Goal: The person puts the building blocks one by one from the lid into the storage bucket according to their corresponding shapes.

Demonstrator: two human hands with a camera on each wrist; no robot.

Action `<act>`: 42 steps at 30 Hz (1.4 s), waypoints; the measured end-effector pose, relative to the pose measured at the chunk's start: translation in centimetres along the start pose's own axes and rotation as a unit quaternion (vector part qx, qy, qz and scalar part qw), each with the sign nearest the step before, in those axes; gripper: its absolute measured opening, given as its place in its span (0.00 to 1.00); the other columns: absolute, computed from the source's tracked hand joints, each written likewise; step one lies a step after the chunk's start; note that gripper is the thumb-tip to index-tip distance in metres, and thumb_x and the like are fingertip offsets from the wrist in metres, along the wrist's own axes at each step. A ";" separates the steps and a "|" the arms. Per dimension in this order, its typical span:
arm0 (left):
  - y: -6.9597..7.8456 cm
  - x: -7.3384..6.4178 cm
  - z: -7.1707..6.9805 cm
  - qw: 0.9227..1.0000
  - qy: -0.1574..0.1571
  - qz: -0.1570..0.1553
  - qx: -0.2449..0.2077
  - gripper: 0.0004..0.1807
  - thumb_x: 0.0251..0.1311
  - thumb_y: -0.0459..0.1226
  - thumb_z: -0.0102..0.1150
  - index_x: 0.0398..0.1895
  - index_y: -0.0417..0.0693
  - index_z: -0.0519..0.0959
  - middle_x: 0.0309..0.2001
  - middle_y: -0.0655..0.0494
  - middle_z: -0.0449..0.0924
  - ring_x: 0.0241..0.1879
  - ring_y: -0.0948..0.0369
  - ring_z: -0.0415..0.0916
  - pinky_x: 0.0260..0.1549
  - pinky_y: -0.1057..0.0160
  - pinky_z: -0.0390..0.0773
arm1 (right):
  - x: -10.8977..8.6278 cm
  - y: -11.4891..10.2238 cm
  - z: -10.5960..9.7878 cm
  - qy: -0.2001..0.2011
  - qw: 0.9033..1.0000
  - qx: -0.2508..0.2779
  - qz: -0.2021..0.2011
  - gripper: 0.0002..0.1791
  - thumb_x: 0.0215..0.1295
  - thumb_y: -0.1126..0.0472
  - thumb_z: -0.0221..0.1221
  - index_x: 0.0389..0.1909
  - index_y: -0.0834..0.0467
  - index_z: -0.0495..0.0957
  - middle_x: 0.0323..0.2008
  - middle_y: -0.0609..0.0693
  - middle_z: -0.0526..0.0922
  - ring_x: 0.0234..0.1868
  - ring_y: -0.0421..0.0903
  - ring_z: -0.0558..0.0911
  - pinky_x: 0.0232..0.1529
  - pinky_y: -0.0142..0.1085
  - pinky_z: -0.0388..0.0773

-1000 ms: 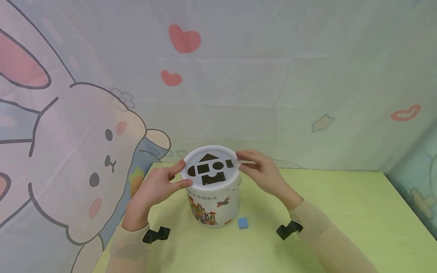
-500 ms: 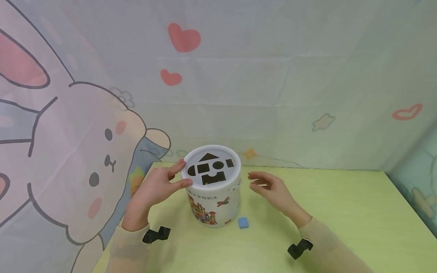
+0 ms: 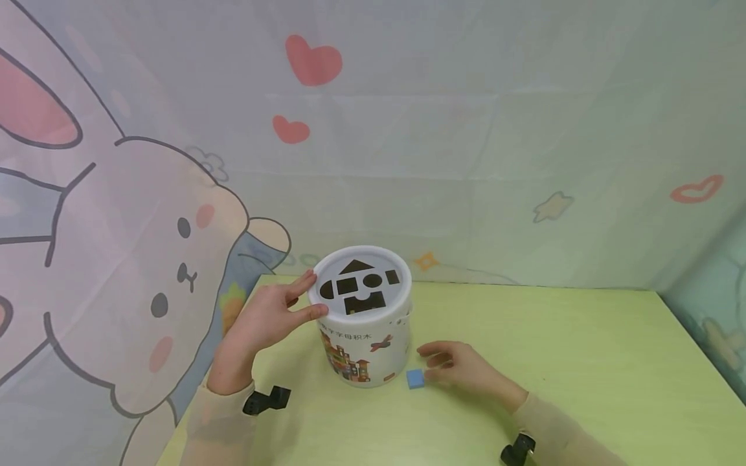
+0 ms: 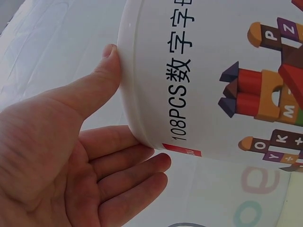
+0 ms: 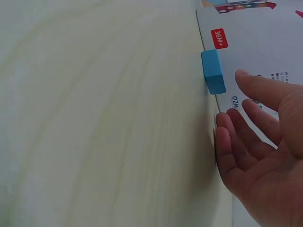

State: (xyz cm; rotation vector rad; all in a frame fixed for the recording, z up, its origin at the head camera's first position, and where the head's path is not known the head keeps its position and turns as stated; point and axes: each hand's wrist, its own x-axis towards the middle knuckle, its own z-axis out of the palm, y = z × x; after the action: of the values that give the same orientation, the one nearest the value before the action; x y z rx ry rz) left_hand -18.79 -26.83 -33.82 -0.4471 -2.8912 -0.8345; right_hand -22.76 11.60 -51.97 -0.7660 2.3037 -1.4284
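Note:
A white lidded block bucket [image 3: 364, 346] stands on the table, printed with a picture of toy blocks. Shaped holes are cut through its lid [image 3: 386, 309]. On the left, my left hand [image 3: 269, 320] touches the lid's rim with its thumb and fingers spread apart; in the left wrist view the fingers [image 4: 125, 163] look fairly straight. A small blue block [image 3: 415, 378] lies flat by the bucket's lower right side. Just right of it is my right hand [image 3: 466, 370], fingers loosely bent and holding nothing. The right wrist view shows a gap between thumb and blue block [image 5: 213, 72].
The light green table [image 3: 583, 362] extends to the right of the bucket. Behind it hangs a cloth backdrop [image 3: 408, 194] printed with hearts and a large rabbit. Each wrist wears a small black camera [image 3: 267, 400].
My right hand has left the lid's right rim, swung out to the right and come down beside the blue block. The left hand, bucket and block stay where they were.

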 end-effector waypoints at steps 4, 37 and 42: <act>0.1 0.0 0.0 1.000 0.000 0.000 0.000 0.46 0.67 0.59 0.70 0.79 0.43 0.69 0.75 0.49 0.71 0.63 0.50 0.82 0.43 0.56 0.77 | -0.2 0.4 0.5 0.001 1.000 -0.014 -0.003 0.26 0.68 0.59 0.73 0.64 0.63 0.83 0.59 0.55 0.87 0.57 0.55 0.85 0.59 0.42 0.81; 0.3 -0.1 -0.1 1.000 -0.004 -0.003 -0.013 0.45 0.67 0.57 0.71 0.79 0.41 0.69 0.76 0.49 0.69 0.68 0.47 0.77 0.49 0.53 0.79 | -0.4 0.7 1.7 0.004 0.994 -0.097 -0.042 0.19 0.67 0.55 0.75 0.55 0.56 0.85 0.50 0.42 0.84 0.52 0.47 0.81 0.58 0.41 0.80; 0.2 0.0 0.0 1.000 -0.003 -0.003 -0.011 0.45 0.67 0.57 0.71 0.78 0.42 0.69 0.75 0.49 0.70 0.67 0.48 0.78 0.47 0.54 0.78 | -0.5 0.6 1.7 0.004 0.995 -0.096 -0.040 0.18 0.68 0.56 0.75 0.55 0.57 0.85 0.50 0.43 0.84 0.52 0.47 0.81 0.58 0.41 0.80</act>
State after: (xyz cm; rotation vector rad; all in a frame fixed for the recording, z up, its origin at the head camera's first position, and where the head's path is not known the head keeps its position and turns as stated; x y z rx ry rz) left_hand -18.68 -26.66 -33.69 -0.4434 -2.8926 -0.8697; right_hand -21.58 10.86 -53.24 -0.9188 2.4688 -1.2570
